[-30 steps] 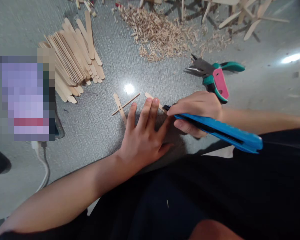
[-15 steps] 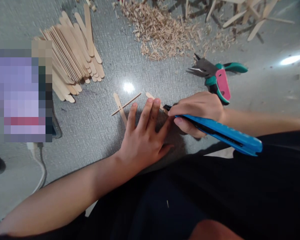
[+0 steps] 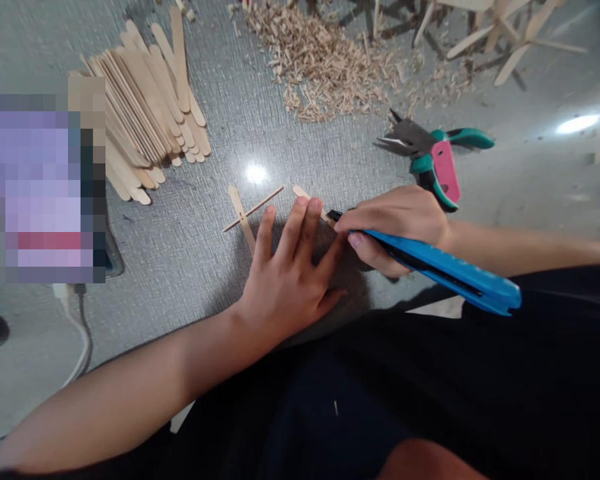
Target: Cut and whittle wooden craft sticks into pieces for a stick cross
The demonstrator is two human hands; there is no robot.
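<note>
Counter [image 3: 180,247]: near edge mostly hidden under person's dark clothing; far edge out of view. Open room: strip betw. stick stack [image 3: 145,107] (far L) & shavings pile [image 3: 325,73] (twd far edge), running down to the hands. Another betw. R forearm & pliers [image 3: 443,163], narrow at the pliers' lower handle, just beside R wrist; wider twd R side. Stick frames [image 3: 510,65] stand at far R corner of view. Pixelated object w/ white cable [image 3: 85,347] on L side, well apart fr. hands.

L hand [image 3: 285,273]: palm down, fingers twd far edge, forearm slanting in fr. near L. Grip: fingers apart exc. middle & ring, side by side, tips on wooden stick [image 3: 299,191]; thumb out to R; index tip hidden by R hand [image 3: 405,210].

R hand: in fr. R, knuckles up, grip clamped on blue cutter [image 3: 460,263]. Cutter tilted, butt twd near R, dark tip at the wooden stick just R of L middle fingertip; depth of cut, if any, can't tell.

Wooden stick lies mid-counter, slanting, lower end hidden by hands. Crossed sticks [image 3: 236,200] just L of L little finger, lower end running to L hand.
</note>
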